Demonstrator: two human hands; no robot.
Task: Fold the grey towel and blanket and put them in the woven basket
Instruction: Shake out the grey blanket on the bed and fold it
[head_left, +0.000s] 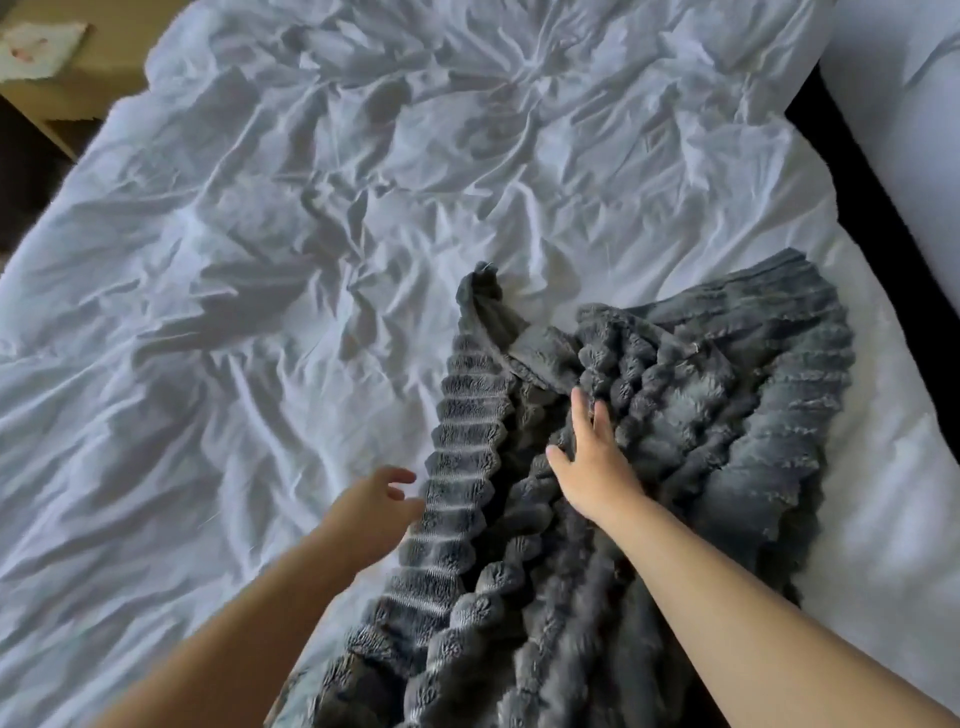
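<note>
Early stage, by my reading. Grey blanket (675, 415) is lying bunched and twisted on the white bed sheet (260, 260), lower right of the frame, with one corner trailing up toward the centre. No clean fold is showing yet. Towel and woven basket are not appearing anywhere in view, so folding both pieces and the basket step are all looking outstanding.

Right hand (592, 462) is resting flat on the heap near its middle, its fingers (581, 410) straight and spread, pressing into the pile and gripping nothing. Left hand (379, 499) is hovering at the blanket's ribbed left edge, lower centre of the frame. Its fingers are loosely curled and holding nothing, tips just beside the edge; I cannot tell whether they are touching it.

Pillow (904, 130) is sitting upper right; wooden furniture (57, 98) is showing upper left.
</note>
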